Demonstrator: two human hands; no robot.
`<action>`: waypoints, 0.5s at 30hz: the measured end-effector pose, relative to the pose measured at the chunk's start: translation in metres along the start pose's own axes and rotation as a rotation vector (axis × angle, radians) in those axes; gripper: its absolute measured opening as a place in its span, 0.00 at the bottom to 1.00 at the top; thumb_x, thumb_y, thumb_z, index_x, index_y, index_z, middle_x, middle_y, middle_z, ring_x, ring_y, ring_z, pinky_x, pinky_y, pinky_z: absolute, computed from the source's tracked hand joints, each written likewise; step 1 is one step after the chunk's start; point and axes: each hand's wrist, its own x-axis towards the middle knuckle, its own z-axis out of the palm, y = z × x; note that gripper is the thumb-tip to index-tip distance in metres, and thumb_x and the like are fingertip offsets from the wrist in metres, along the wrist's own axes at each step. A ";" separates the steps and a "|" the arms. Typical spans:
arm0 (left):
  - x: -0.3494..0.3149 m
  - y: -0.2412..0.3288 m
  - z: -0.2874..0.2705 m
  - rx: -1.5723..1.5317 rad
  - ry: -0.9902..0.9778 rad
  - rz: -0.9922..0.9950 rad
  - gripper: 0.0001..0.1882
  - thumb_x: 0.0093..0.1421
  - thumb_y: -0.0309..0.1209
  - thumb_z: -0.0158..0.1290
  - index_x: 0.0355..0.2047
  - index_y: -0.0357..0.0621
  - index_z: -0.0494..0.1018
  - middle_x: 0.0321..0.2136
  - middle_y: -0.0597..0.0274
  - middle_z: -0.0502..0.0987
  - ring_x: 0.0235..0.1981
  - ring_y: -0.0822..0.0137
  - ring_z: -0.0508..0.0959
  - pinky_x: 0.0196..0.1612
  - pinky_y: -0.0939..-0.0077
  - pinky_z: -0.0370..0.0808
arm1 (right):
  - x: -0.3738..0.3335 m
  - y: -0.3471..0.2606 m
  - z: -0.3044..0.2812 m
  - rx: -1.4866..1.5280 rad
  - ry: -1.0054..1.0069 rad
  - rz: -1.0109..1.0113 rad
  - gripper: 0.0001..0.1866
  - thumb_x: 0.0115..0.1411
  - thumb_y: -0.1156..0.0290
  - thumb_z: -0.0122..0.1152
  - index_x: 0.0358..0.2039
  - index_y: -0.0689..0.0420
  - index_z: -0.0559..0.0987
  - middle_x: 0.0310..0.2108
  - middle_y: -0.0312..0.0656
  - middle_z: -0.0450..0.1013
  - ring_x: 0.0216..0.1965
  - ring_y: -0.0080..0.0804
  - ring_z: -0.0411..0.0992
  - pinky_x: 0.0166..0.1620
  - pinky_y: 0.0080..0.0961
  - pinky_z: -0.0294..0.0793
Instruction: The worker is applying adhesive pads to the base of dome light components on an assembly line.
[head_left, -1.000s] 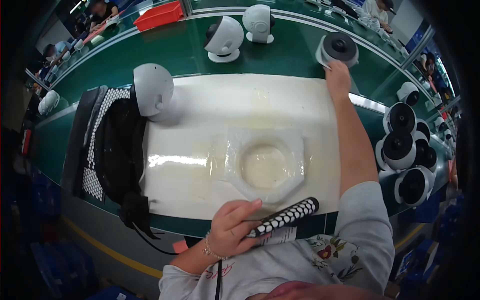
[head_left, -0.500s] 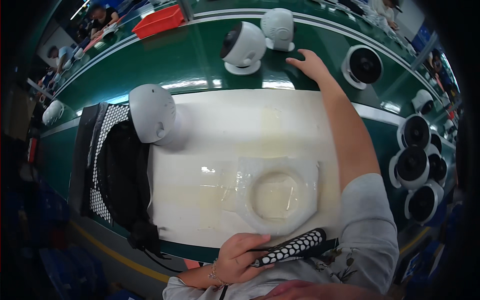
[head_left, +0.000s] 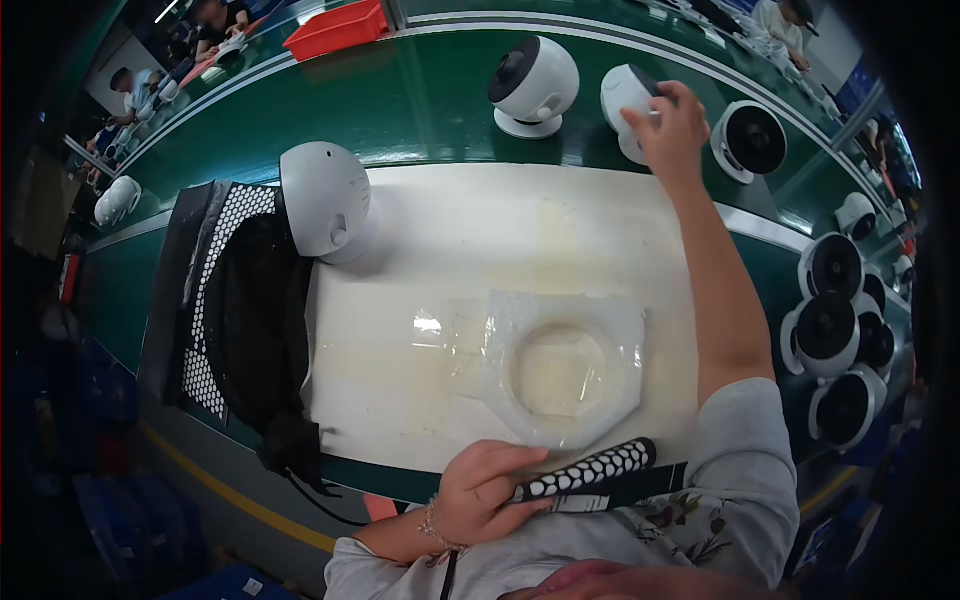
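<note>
1. Right hand [head_left: 678, 130]: fingers grasping a white round device [head_left: 622, 100] beyond the white sheet [head_left: 420, 230], dark face pointing away rightward.
2. Left hand [head_left: 482, 495]: fingers gripping a patterned handle [head_left: 590, 472], long axis rising rightward.
3. Red tray [head_left: 338, 44]: far left.

White devices [head_left: 552, 82], mat [head_left: 430, 225], green bench [head_left: 400, 100]

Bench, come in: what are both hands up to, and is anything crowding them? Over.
Left hand holding spotted black bar. Right hand at white round-headed device, firmness of grip unclear. Dark-faced device close by on the right.
</note>
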 end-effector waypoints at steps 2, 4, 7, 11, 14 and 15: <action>-0.003 0.001 0.003 0.004 0.016 0.011 0.15 0.39 0.28 0.62 0.24 0.34 0.69 0.39 0.50 0.73 0.31 0.57 0.74 0.33 0.69 0.70 | 0.009 -0.009 -0.043 0.037 -0.008 -0.005 0.22 0.48 0.52 0.61 0.26 0.62 0.76 0.45 0.41 0.62 0.48 0.34 0.61 0.50 0.34 0.57; -0.005 -0.003 0.002 0.015 0.028 0.016 0.15 0.39 0.28 0.61 0.25 0.33 0.69 0.39 0.51 0.73 0.30 0.58 0.73 0.32 0.70 0.70 | 0.017 -0.036 -0.090 0.274 -0.026 0.084 0.21 0.47 0.53 0.61 0.25 0.62 0.76 0.44 0.42 0.62 0.48 0.33 0.61 0.50 0.33 0.57; -0.007 -0.002 0.002 0.002 0.055 0.017 0.15 0.38 0.27 0.62 0.17 0.38 0.64 0.40 0.52 0.73 0.28 0.58 0.73 0.30 0.71 0.70 | 0.013 -0.066 -0.157 0.581 -0.139 0.101 0.19 0.46 0.55 0.63 0.21 0.62 0.75 0.44 0.42 0.63 0.45 0.33 0.63 0.47 0.30 0.61; 0.000 0.004 0.005 -0.017 0.027 0.086 0.12 0.38 0.27 0.62 0.22 0.37 0.70 0.39 0.55 0.74 0.29 0.60 0.74 0.31 0.71 0.70 | 0.008 -0.085 -0.229 0.662 -0.449 -0.180 0.19 0.43 0.58 0.64 0.14 0.63 0.73 0.41 0.44 0.67 0.41 0.34 0.66 0.41 0.29 0.67; -0.006 0.002 0.004 0.018 0.037 0.082 0.12 0.38 0.27 0.61 0.25 0.38 0.72 0.39 0.56 0.74 0.29 0.60 0.74 0.31 0.71 0.71 | 0.008 -0.114 -0.216 0.825 -0.758 -0.466 0.19 0.41 0.60 0.64 0.12 0.64 0.72 0.35 0.44 0.71 0.39 0.35 0.69 0.38 0.26 0.68; -0.006 0.002 0.003 0.003 0.035 0.093 0.12 0.38 0.27 0.61 0.25 0.38 0.72 0.39 0.56 0.74 0.29 0.60 0.74 0.31 0.71 0.71 | 0.004 -0.125 -0.217 0.806 -0.759 -0.460 0.19 0.41 0.60 0.64 0.12 0.64 0.72 0.35 0.44 0.71 0.39 0.35 0.69 0.38 0.26 0.68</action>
